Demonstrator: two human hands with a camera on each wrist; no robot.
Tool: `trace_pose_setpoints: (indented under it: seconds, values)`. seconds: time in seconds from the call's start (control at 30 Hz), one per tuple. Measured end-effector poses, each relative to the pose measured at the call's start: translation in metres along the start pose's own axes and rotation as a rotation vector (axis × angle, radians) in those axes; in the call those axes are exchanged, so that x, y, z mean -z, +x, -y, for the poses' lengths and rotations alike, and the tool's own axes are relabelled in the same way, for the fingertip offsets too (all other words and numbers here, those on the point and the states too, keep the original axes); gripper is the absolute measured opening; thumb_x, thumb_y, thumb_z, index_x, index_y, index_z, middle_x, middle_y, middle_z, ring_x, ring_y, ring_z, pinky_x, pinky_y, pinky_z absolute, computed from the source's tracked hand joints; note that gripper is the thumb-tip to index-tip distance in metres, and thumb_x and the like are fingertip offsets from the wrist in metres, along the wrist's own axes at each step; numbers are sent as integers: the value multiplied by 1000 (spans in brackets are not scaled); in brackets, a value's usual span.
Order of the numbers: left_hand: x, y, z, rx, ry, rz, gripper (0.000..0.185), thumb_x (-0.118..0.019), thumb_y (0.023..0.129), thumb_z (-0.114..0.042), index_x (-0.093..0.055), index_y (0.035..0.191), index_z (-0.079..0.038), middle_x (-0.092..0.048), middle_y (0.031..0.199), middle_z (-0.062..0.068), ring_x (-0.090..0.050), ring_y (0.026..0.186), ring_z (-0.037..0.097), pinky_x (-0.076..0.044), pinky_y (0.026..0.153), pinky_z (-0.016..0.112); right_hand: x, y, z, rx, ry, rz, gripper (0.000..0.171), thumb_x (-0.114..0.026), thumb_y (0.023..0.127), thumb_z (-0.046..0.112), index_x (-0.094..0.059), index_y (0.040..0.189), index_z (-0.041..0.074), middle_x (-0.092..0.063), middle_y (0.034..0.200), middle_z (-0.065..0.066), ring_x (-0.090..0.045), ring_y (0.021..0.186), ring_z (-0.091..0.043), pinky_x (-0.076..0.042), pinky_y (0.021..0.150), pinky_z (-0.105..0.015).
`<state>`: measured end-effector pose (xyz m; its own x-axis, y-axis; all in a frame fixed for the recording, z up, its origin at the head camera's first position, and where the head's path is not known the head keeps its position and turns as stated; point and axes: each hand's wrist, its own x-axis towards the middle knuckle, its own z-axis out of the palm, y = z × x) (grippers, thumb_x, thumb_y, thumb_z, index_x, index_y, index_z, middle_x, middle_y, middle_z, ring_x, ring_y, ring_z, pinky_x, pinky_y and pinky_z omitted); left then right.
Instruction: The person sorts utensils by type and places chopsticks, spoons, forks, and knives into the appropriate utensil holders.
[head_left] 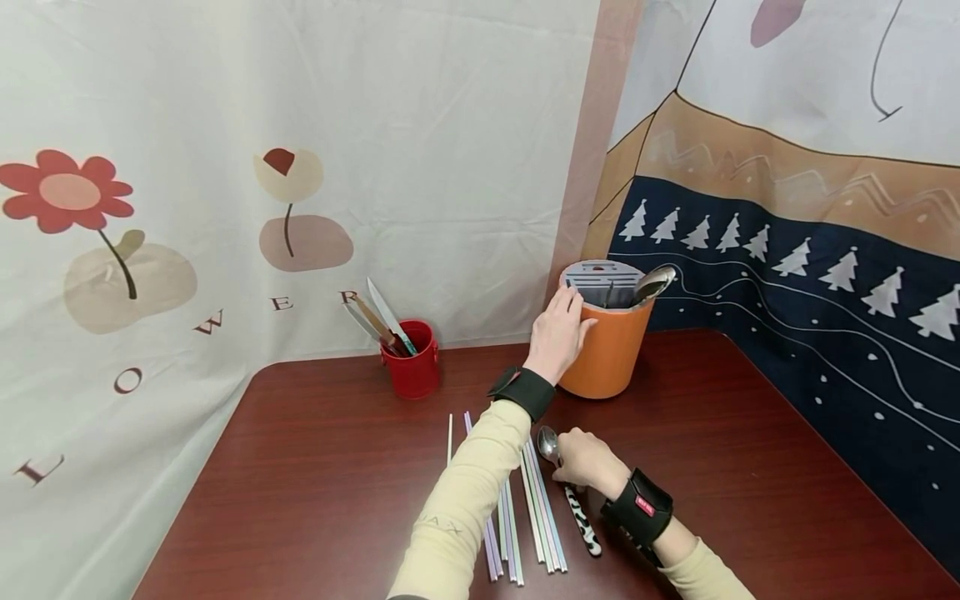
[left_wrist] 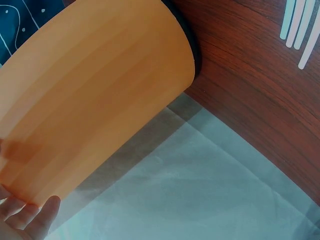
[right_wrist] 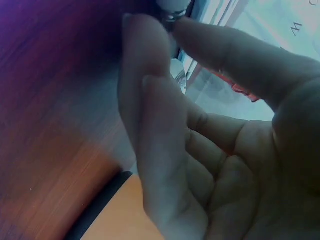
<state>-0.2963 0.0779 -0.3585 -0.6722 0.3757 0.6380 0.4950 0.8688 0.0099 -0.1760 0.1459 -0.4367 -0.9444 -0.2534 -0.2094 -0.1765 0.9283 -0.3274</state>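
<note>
A metal spoon (head_left: 582, 521) with a black-and-white spotted handle lies slanted at the table's front right. My right hand (head_left: 591, 460) pinches it between thumb and index finger just below the bowl; those fingers (right_wrist: 146, 55) hide part of the handle. My left hand (head_left: 557, 335) rests against the upper left side of an orange utensil holder (head_left: 604, 354), thumb toward the front. In the left wrist view its fingertips (left_wrist: 46, 212) touch the orange wall. A large silver spoon (head_left: 654, 283) stands in the holder's right side, beneath a grey divided top.
Several thin pastel sticks (head_left: 542, 517), apparently chopsticks, lie on the dark red table (head_left: 322, 492), partly under my left forearm. At the back left stands a red cup (head_left: 414, 375) with several knives (head_left: 390, 315). Printed cloth (head_left: 465, 167) hangs behind the table.
</note>
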Motion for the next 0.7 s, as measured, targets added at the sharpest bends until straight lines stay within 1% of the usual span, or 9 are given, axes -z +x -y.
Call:
trace_pose_setpoints:
  seconds: [0.1, 0.27, 0.37, 0.53, 0.7]
  values:
    - [0, 0, 0, -2, 0, 0, 46, -51, 95, -43, -56, 128, -10, -57, 132, 4, -49, 130, 13, -51, 92, 21, -1, 1, -1, 4, 8, 9, 30, -72, 77, 5, -56, 52, 11, -51, 43, -1, -51, 37, -12, -40, 43, -23]
    - [0, 0, 0, 5, 2, 11, 48, -50, 96, -44, -55, 130, -10, -56, 135, 4, -48, 131, 13, -51, 94, 21, -2, 3, -1, -10, 34, 19, 29, -67, 77, 2, -55, 53, 11, -51, 42, -1, -54, 36, -12, -38, 41, -22]
    - [0, -1, 0, 5, 10, 4, 47, -50, 96, -44, -56, 129, -11, -57, 134, 3, -48, 131, 12, -51, 93, 20, -3, 4, 0, -29, 33, 23, 30, -67, 76, 2, -53, 52, 12, -51, 43, 0, -54, 37, -12, -37, 41, -22]
    - [0, -1, 0, -4, 15, -26, 46, -52, 95, -44, -57, 126, -11, -58, 130, 2, -50, 129, 13, -51, 91, 20, -2, 3, 1, -59, 12, 35, 31, -68, 74, 4, -49, 52, 14, -52, 49, -1, -54, 39, -12, -38, 43, -21]
    - [0, 0, 0, 0, 5, -15, 47, -52, 95, -44, -57, 128, -11, -58, 132, 2, -49, 130, 14, -51, 92, 21, 2, 2, -1, -62, 2, 27, 33, -70, 74, 7, -47, 52, 15, -50, 49, 0, -52, 40, -12, -36, 43, -22]
